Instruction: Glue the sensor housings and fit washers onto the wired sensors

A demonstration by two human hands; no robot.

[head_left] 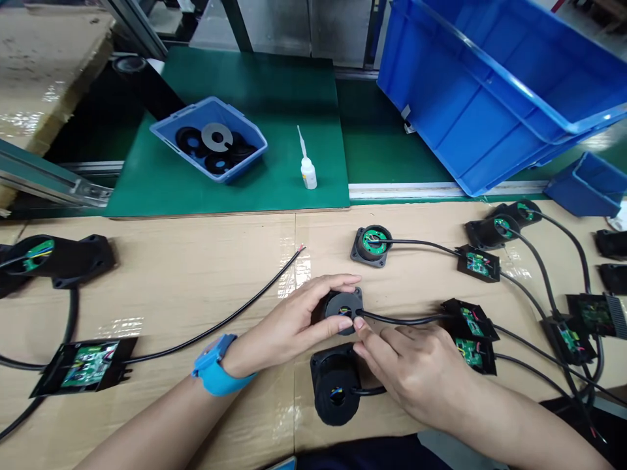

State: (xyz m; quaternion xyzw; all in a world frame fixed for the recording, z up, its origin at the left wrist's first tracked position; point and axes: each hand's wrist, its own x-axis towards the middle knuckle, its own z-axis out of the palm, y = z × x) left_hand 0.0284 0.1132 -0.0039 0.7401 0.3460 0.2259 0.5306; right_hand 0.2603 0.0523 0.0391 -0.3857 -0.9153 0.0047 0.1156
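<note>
From where I stand, the person's left hand (298,320) is clamped on a black housing (337,302), thumb across its round face and the other fingers over the far side, near the middle of the cardboard-covered surface (186,274). The right hand (416,365) has its thumb and forefinger close together at the housing's right edge, right by the cable (406,320); I can't tell whether they pinch the cable or just press the rim. Coloured wires show in the opening of the face. The cable runs right to a pair of black boxes (464,310) with green boards in them. Just nearer the person sits a second housing (328,375), its own cable going under the right hand. Beyond the hands a third housing (361,256) lies open, a round green board inside, wired to another box (482,275). Far to the left, a box with a board (88,365) trails a lead (220,320) whose stripped end points away from the person. Behind all this, on a green panel (279,196), a bin (249,162) of dark rings stands near an upright white bottle (308,175); a big blue crate (431,98) tilts at the right.
</note>
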